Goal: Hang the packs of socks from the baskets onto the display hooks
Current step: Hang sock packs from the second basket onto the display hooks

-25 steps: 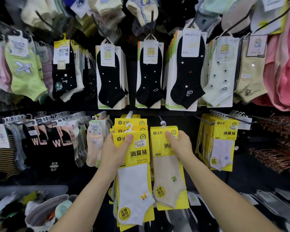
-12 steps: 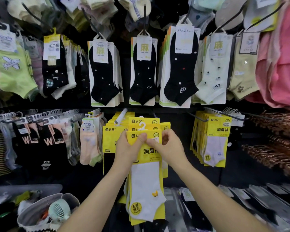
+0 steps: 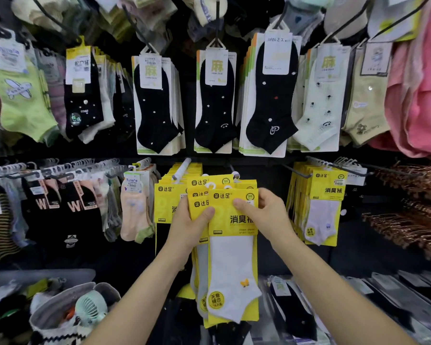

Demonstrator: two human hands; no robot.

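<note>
Looking out from head height through one wide-angle lens, facing squarely onto a dark display wall [image 3: 266, 168] hung with carded socks [image 3: 157, 105]. Sitting close enough for the left hand [image 3: 188, 227] and right hand [image 3: 271, 215] to be gripping the yellow cardboard sock packs [image 3: 230, 221] at centre. Tilting slightly downward, taking in a grey fabric basket [image 3: 52, 310] low at left. Bowing the uppermost carded socks outward toward the edges.

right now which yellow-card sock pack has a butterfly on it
The front yellow-card pack of white socks, pinched by the right hand: an orange butterfly sits low on it. The hanging yellow-card pack at right shows no orange mark.
</note>
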